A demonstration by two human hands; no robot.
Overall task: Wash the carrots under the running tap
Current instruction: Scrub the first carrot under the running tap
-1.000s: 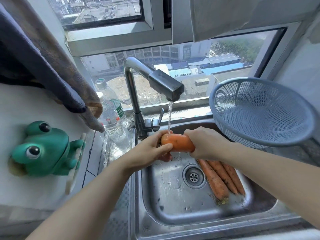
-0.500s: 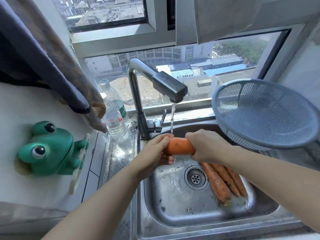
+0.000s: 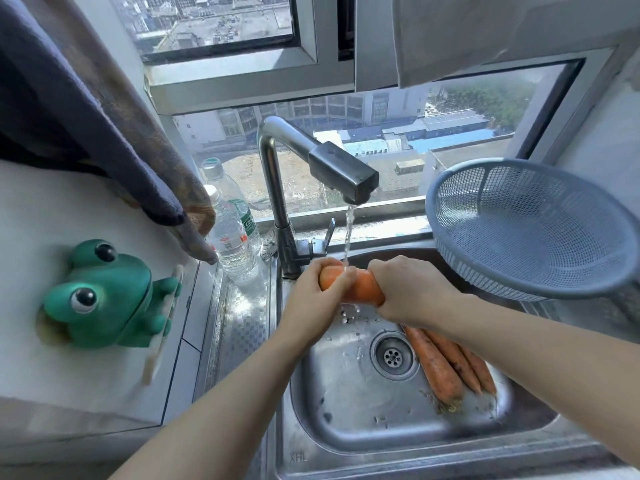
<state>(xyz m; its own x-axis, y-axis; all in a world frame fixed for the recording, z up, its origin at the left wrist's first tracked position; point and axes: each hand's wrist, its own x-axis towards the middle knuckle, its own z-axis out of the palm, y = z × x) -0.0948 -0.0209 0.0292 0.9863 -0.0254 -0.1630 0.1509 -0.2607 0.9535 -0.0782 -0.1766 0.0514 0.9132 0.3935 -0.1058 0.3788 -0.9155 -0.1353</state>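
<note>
An orange carrot is held level over the steel sink, right under the water stream from the tap. My left hand wraps its thick left end, fingers curled over the top. My right hand grips the carrot's right part and hides the rest of it. Three dirty carrots lie side by side on the sink floor, right of the drain.
A blue plastic colander sits at the sink's right back corner. Two water bottles stand left of the tap base. A green frog holder sticks to the left wall, under hanging cloth.
My left hand has slid its fingers over the top of the carrot's end, and the carrot sits slightly more to the left under the stream. The view has shifted a little.
</note>
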